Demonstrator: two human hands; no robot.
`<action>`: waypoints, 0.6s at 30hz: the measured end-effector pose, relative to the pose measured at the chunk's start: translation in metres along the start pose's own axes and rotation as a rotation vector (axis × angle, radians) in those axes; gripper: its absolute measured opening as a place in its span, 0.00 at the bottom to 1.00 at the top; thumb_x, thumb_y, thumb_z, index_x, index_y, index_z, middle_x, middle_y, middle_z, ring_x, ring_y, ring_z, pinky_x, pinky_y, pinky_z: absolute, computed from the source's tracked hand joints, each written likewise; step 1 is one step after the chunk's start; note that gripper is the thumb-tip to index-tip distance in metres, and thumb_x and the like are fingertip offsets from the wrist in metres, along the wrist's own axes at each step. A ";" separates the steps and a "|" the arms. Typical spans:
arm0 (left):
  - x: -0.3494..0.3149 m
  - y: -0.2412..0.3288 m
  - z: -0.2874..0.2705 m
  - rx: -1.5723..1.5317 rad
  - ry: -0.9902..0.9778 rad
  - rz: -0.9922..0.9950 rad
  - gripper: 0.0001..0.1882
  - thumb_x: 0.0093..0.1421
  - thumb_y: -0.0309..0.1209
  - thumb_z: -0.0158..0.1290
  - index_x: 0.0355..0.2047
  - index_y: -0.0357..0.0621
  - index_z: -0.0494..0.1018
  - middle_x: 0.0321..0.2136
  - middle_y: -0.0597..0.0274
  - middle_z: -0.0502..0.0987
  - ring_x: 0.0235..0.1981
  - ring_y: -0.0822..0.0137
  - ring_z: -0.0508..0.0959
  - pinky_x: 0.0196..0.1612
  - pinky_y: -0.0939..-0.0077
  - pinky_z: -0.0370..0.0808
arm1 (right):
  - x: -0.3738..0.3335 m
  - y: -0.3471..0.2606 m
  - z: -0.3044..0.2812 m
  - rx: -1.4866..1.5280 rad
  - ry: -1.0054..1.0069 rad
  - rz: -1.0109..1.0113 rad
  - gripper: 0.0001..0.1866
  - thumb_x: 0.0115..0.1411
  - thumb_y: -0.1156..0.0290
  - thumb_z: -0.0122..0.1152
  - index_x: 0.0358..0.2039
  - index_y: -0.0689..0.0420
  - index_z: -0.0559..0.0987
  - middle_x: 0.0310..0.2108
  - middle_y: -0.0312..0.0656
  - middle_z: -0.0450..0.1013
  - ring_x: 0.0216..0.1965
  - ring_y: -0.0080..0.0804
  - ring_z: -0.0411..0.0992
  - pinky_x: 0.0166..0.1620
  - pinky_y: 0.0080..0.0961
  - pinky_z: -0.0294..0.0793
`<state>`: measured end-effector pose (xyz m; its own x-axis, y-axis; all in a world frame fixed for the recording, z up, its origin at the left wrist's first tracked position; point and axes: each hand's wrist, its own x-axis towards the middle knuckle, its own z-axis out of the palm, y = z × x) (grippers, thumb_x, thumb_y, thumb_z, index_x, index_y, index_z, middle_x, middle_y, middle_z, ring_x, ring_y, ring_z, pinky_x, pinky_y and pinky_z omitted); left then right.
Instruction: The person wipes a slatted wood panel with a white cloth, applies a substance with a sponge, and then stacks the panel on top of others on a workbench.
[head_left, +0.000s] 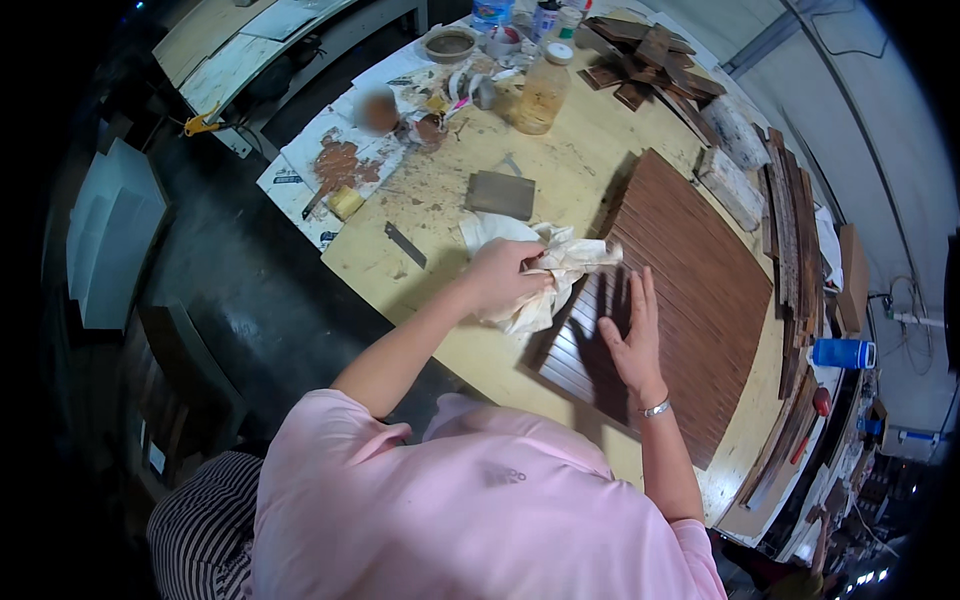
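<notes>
My left hand [508,276] is closed on a crumpled cream cloth [570,255], part of which spreads on the table beneath it. The cloth's end reaches the left edge of a brown wooden panel [690,290] made of narrow strips. Over that panel my right hand [638,340] is held flat with its fingers stretched out, and a shadow falls beside it. Whether its palm touches the wood I cannot tell. A grey-brown block [501,195] lies just beyond the cloth.
A glass jar [542,92] with a white lid stands farther back, near a bowl [450,44] of dark liquid. Dark wood pieces [655,60] are heaped at the far right. A flat dark blade [405,244] and a yellow sponge-like piece [346,203] lie toward the left edge.
</notes>
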<state>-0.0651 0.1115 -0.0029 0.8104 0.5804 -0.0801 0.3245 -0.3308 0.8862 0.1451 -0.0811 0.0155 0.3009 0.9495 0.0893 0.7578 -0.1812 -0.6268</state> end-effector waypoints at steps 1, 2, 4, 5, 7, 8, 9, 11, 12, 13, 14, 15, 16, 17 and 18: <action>-0.003 -0.008 -0.008 -0.062 -0.054 -0.044 0.14 0.59 0.36 0.62 0.39 0.37 0.80 0.31 0.57 0.82 0.31 0.67 0.81 0.38 0.70 0.77 | 0.007 -0.012 0.004 0.009 -0.045 -0.058 0.47 0.55 0.67 0.69 0.72 0.59 0.55 0.75 0.55 0.43 0.73 0.57 0.47 0.72 0.44 0.51; -0.007 -0.014 -0.016 -0.224 0.034 -0.045 0.14 0.59 0.35 0.62 0.40 0.36 0.80 0.32 0.59 0.82 0.31 0.69 0.80 0.38 0.72 0.77 | 0.013 -0.021 0.010 0.028 -0.085 -0.115 0.51 0.53 0.64 0.72 0.72 0.58 0.54 0.74 0.57 0.43 0.73 0.57 0.46 0.72 0.45 0.50; -0.021 -0.027 -0.032 -0.546 0.217 -0.043 0.14 0.61 0.32 0.62 0.43 0.35 0.80 0.32 0.63 0.82 0.33 0.72 0.79 0.39 0.76 0.77 | 0.028 -0.037 0.026 0.051 -0.146 -0.264 0.54 0.51 0.60 0.74 0.73 0.58 0.52 0.74 0.58 0.43 0.73 0.59 0.46 0.72 0.46 0.49; -0.024 -0.048 -0.044 -0.492 0.490 0.028 0.15 0.61 0.27 0.61 0.47 0.36 0.80 0.34 0.64 0.83 0.35 0.74 0.79 0.41 0.76 0.77 | 0.033 -0.043 0.035 0.024 -0.173 -0.297 0.56 0.49 0.55 0.76 0.73 0.54 0.54 0.74 0.57 0.43 0.73 0.61 0.45 0.71 0.52 0.50; -0.039 -0.093 -0.091 -0.078 0.840 -0.010 0.15 0.55 0.25 0.64 0.44 0.39 0.80 0.41 0.56 0.83 0.43 0.61 0.82 0.48 0.69 0.77 | 0.044 -0.063 0.047 -0.095 -0.292 -0.286 0.55 0.48 0.53 0.76 0.73 0.50 0.56 0.74 0.57 0.43 0.73 0.62 0.45 0.70 0.55 0.51; -0.052 -0.098 -0.118 0.323 0.929 0.064 0.15 0.52 0.24 0.65 0.42 0.42 0.79 0.44 0.55 0.81 0.47 0.52 0.79 0.53 0.66 0.74 | 0.048 -0.070 0.052 -0.156 -0.347 -0.275 0.55 0.48 0.51 0.76 0.73 0.48 0.56 0.74 0.57 0.43 0.73 0.62 0.44 0.70 0.57 0.52; -0.068 -0.114 -0.134 0.466 0.941 -0.039 0.16 0.52 0.24 0.65 0.42 0.43 0.77 0.46 0.55 0.79 0.49 0.51 0.77 0.54 0.64 0.73 | 0.051 -0.069 0.063 -0.130 -0.380 -0.270 0.48 0.48 0.53 0.75 0.69 0.45 0.63 0.74 0.57 0.44 0.73 0.63 0.44 0.68 0.60 0.54; -0.083 -0.136 -0.150 0.638 0.924 -0.207 0.19 0.50 0.23 0.65 0.43 0.44 0.75 0.48 0.55 0.77 0.52 0.50 0.74 0.55 0.61 0.71 | 0.053 -0.066 0.079 -0.242 -0.445 -0.239 0.38 0.48 0.58 0.74 0.60 0.48 0.71 0.73 0.57 0.46 0.72 0.62 0.47 0.67 0.58 0.57; -0.087 -0.141 -0.152 0.672 0.901 -0.274 0.21 0.49 0.23 0.66 0.44 0.44 0.73 0.48 0.55 0.76 0.53 0.49 0.72 0.55 0.59 0.71 | 0.054 -0.065 0.084 -0.301 -0.476 -0.216 0.34 0.47 0.60 0.74 0.56 0.50 0.74 0.72 0.57 0.48 0.72 0.62 0.48 0.66 0.57 0.59; -0.093 -0.151 -0.156 0.677 0.876 -0.301 0.22 0.49 0.24 0.66 0.44 0.45 0.73 0.48 0.55 0.75 0.53 0.49 0.72 0.55 0.59 0.71 | 0.058 -0.067 0.089 -0.287 -0.346 -0.303 0.21 0.45 0.68 0.70 0.41 0.55 0.77 0.64 0.55 0.62 0.64 0.55 0.61 0.58 0.48 0.69; -0.096 -0.162 -0.156 0.671 0.847 -0.320 0.22 0.49 0.24 0.66 0.45 0.45 0.73 0.49 0.55 0.75 0.53 0.50 0.72 0.55 0.59 0.71 | 0.061 -0.067 0.090 -0.215 -0.379 -0.255 0.19 0.44 0.69 0.69 0.39 0.55 0.77 0.59 0.54 0.65 0.60 0.54 0.64 0.55 0.45 0.71; -0.098 -0.171 -0.155 0.646 0.847 -0.337 0.22 0.50 0.24 0.66 0.46 0.45 0.73 0.46 0.55 0.76 0.52 0.49 0.73 0.54 0.59 0.71 | 0.066 -0.065 0.092 -0.144 -0.404 -0.205 0.18 0.44 0.71 0.68 0.37 0.56 0.77 0.55 0.53 0.69 0.55 0.52 0.67 0.51 0.43 0.73; -0.099 -0.180 -0.154 0.652 0.876 -0.302 0.20 0.51 0.25 0.65 0.45 0.45 0.73 0.44 0.55 0.76 0.49 0.50 0.74 0.52 0.59 0.72 | 0.071 -0.060 0.092 -0.076 -0.424 -0.158 0.16 0.43 0.72 0.67 0.35 0.56 0.77 0.50 0.53 0.72 0.50 0.51 0.71 0.48 0.40 0.75; -0.096 -0.180 -0.151 0.659 0.943 -0.267 0.19 0.51 0.25 0.65 0.43 0.44 0.74 0.42 0.54 0.77 0.46 0.50 0.76 0.50 0.59 0.73 | 0.075 -0.052 0.091 0.025 -0.457 -0.067 0.23 0.43 0.82 0.63 0.42 0.54 0.75 0.38 0.39 0.73 0.45 0.41 0.73 0.44 0.38 0.75; -0.094 -0.174 -0.150 0.642 1.016 -0.293 0.19 0.51 0.23 0.65 0.44 0.43 0.74 0.41 0.53 0.77 0.46 0.49 0.75 0.49 0.60 0.73 | 0.078 -0.049 0.081 0.238 -0.369 0.031 0.22 0.42 0.83 0.62 0.41 0.55 0.76 0.39 0.39 0.73 0.43 0.39 0.74 0.44 0.36 0.75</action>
<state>-0.2706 0.2264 -0.0806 0.0137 0.9134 0.4069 0.8426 -0.2296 0.4871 0.0841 0.0230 -0.0095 0.0618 0.9803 -0.1874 0.5844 -0.1878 -0.7895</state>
